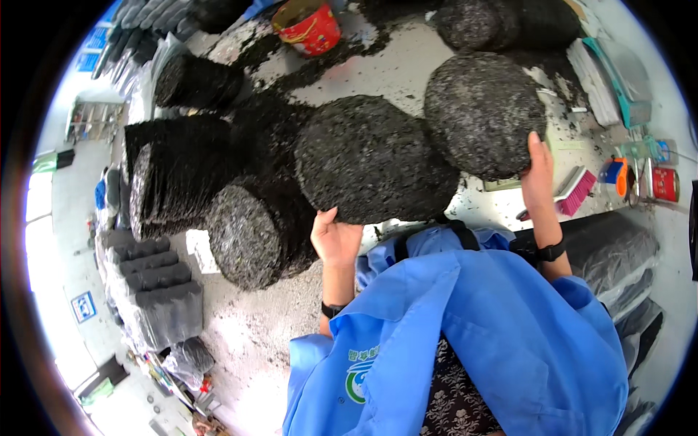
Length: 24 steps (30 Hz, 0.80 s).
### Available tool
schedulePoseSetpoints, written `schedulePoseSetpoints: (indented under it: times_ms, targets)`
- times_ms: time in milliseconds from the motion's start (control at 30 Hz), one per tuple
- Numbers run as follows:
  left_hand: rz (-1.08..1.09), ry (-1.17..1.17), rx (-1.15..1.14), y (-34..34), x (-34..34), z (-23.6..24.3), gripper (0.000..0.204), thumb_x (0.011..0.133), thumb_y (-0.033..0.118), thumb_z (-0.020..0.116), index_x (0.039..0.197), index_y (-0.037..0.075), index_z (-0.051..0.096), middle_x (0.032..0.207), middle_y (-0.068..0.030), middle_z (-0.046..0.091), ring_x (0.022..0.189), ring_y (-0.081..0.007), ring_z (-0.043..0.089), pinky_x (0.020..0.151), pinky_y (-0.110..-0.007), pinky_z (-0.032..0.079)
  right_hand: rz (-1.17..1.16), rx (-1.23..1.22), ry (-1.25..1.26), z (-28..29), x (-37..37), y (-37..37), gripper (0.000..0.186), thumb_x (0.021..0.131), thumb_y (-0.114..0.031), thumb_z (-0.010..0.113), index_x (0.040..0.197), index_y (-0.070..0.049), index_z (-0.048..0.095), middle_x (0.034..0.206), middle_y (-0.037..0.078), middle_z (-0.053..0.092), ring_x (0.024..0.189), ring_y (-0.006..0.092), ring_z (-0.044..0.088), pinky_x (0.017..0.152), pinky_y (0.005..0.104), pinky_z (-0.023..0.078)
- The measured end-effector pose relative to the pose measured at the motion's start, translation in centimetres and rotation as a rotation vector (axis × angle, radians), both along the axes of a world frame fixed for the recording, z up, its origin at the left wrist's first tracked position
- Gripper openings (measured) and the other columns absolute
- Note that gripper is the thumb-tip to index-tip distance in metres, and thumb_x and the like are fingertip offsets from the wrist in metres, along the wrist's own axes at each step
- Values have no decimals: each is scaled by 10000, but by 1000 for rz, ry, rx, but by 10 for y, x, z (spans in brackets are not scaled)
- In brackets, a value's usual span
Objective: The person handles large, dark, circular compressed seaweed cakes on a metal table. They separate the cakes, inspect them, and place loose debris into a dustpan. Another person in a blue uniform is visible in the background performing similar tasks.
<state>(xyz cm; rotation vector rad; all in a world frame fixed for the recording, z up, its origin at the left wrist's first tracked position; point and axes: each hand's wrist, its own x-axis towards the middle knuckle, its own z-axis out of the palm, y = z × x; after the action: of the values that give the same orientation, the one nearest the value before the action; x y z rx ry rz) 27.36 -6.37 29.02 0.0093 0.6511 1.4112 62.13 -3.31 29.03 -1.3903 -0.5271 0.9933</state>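
Note:
Two round, blackish discs that look like dried seaweed are before me. My left hand (337, 238) pinches the near edge of the middle disc (374, 160), thumb on top and fingers hidden beneath. By its right edge, my right hand (537, 173) grips the other disc (481, 112), raised and tilted toward me. The two discs meet or overlap where they come together; whether the middle one is a single sheet or tops a pile I cannot tell. Left of my left hand, a stack of discs (247, 236) lies on its side.
More disc stacks (174, 178) lie at the left, another (509, 25) at the far right. Dark crumbs litter the white table (363, 62). A red bucket (311, 33) stands at the back. Near my right hand are a pink-bristled brush (576, 190) and a red can (664, 184).

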Motion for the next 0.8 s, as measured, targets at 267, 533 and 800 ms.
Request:
schedulePoseSetpoints:
  times_ms: [267,533,800]
  targets:
    - [67,1005,559,8,29,30,445,889,-28,467,1311,114,456,1402,-139,377,1303,-308,352,1069,-510,272,240,188,135,30,-29,3,585,957,-199,495,1443,-57,202,1389,77,365,1198,147,409,1013,269,324]
    - [-355,1663,958,14,54,55,660,641,-18,467,1289,94,515,1467,-181,248,1401,-359,111,1104,-526,2,398,198,362,21,-60,-2,658,914,-80,475,1472,-150,132,1490,73,204,1325,191,287,1068,323,275]
    - [-155,863,109,-2,47,25,818,847,90,641,1446,15,89,1377,-149,333,1258,-207,331,1049,-324,270,565,109,467,15,-75,-10,723,833,40,383,1478,-142,113,1480,71,250,1287,188,353,1022,330,339]
